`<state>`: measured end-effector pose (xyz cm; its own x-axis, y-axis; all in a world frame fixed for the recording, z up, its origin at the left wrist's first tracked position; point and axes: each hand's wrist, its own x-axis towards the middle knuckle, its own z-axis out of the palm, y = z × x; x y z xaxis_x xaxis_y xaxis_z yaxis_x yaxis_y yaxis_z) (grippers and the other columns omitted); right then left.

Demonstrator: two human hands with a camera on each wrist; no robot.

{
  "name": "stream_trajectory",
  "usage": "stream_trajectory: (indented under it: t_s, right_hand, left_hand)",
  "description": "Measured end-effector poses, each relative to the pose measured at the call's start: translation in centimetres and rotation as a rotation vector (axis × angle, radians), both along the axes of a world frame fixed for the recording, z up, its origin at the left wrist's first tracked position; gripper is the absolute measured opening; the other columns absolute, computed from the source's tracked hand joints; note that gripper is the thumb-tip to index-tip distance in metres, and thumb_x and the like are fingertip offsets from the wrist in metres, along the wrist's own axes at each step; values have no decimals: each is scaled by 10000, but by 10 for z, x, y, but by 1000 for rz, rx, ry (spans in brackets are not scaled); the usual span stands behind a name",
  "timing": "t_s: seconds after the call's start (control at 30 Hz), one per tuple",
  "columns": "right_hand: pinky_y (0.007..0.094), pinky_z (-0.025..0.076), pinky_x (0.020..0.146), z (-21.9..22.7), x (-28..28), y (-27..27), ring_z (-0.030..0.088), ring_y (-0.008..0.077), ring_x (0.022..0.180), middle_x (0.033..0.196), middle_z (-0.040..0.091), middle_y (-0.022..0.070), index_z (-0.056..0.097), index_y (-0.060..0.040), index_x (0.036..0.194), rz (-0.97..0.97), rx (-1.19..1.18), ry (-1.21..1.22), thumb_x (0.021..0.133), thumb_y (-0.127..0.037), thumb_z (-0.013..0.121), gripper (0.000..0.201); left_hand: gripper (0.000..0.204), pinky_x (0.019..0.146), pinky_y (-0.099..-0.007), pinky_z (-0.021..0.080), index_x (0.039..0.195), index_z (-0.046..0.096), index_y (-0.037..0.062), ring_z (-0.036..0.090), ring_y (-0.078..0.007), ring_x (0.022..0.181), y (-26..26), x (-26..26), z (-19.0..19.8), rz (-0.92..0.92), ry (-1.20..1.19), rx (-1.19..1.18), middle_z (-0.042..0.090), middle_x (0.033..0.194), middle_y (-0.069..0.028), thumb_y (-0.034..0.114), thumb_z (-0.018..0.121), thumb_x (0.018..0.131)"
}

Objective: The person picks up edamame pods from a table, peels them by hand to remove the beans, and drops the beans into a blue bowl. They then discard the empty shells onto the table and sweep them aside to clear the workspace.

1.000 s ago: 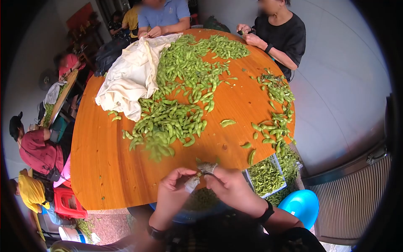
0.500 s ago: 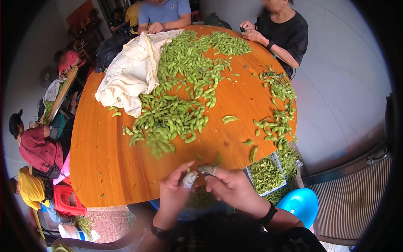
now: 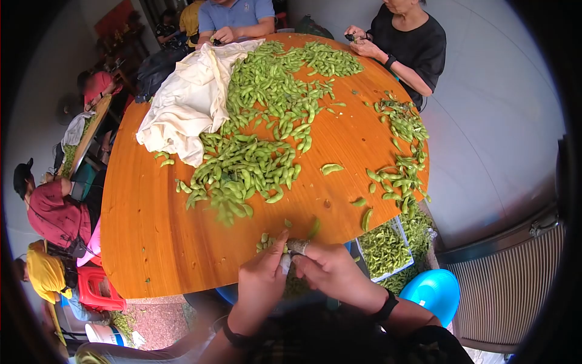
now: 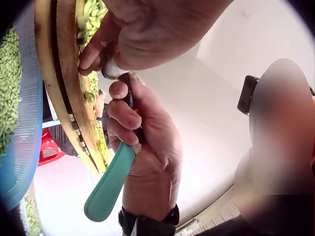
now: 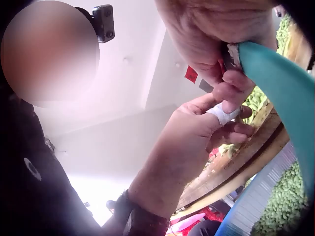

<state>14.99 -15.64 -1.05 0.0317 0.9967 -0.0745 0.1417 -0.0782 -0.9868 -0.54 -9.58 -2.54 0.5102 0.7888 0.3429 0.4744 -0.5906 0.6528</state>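
Close together at the table's near edge, both hands meet tip to tip. My left hand (image 3: 262, 276) has its fingers curled about green soybean pods (image 3: 264, 244), and white tape (image 5: 224, 114) wraps its thumb. In my right hand (image 3: 342, 273) is a tool with a long teal handle (image 4: 110, 184) and a dark part running under the fingers; its working end is hidden between the hands. A grey knitted cover (image 3: 298, 246) sits on a right finger. Below the hands, a blue basket (image 4: 35, 123) holds small green beans.
Piles of pods (image 3: 242, 170) and a cream cloth (image 3: 182, 115) cover part of the round wooden table (image 3: 145, 230). Pods line its right edge. A crate of pods (image 3: 385, 249) and a blue basin (image 3: 433, 297) stand at lower right. Two people sit across.
My left hand has turned and moved right, up against the right hand, bringing pods beyond its fingers into sight. The right hand has stayed nearly in place, holding the tool.
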Motion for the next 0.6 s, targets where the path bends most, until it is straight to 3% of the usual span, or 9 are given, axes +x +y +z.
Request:
stream_trajectory:
  t_s: [0.07,0.3,0.37,0.43,0.5,0.6]
  right_hand:
    - [281,445,513,-3,-2,2,557,118,554,676,591,85,609,-14,948,-43,137,-57,929,-69,559,77]
    - [252,420,507,-13,-5,4,515,57,583,684,561,14,624,-36,1000,-87,147,118,943,-64,547,100]
    - [214,385,474,-7,3,5,480,38,552,680,550,-26,635,-58,1004,10,-107,354,961,-90,532,116]
    - [201,370,461,-6,8,8,467,31,538,675,544,-36,638,-66,1005,37,-171,417,966,-103,529,122]
    - [187,355,449,-2,12,11,453,23,525,671,537,-45,641,-75,1006,65,-235,479,971,-117,526,128]
    - [190,305,434,4,15,11,423,31,496,701,568,-26,645,-66,1039,80,-337,556,972,-129,524,151]
  left_hand:
    - [468,640,-297,499,1256,612,86,599,-213,623,0,0,-1,11,-3,-10,605,730,-131,3,658,798]
    - [406,694,-258,526,1243,619,60,650,-120,740,2,-7,-1,-29,-66,-110,689,859,-121,-11,640,844]
    - [386,699,-261,565,1214,639,67,680,-149,754,6,-10,-1,-104,-350,-533,701,882,-85,-52,598,849]
    - [358,748,-267,579,1238,615,51,666,-130,792,13,-16,-1,-150,-320,-575,687,940,-52,-37,572,893]
    - [354,723,-287,588,1265,587,49,677,-159,773,19,-19,-1,-266,-533,-914,676,995,-70,-4,567,916]
    - [237,663,-285,583,1167,598,25,675,-169,792,22,-19,5,-253,-552,-996,665,997,-69,12,537,938]
